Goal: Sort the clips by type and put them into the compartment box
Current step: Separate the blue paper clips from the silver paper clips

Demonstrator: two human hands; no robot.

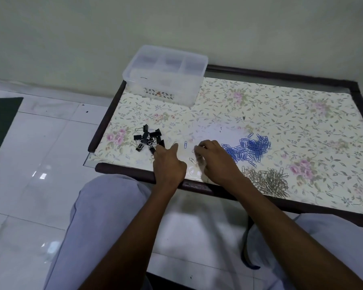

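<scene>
Item: silver paper clips (268,181), a heap I am keeping at the near right edge of the tabletop (281,114), apart from the other kinds.

Item: my left hand (168,162), fingers loosely curled with one finger stretched forward, resting just beside the black binder clips (149,140); I cannot tell that it is holding anything.

Item: my right hand (214,160), fingers bent down onto the tabletop among a few stray clips (189,152), which I am judging to be the last unsorted ones; blurred, so whether it is pinching one I cannot tell.

Item: blue paper clips (249,148), their own pile just beyond my right hand.

Item: compartment box (166,74), clear plastic, at the far left corner, standing well apart from all three piles. No pile is going into it yet.
</scene>
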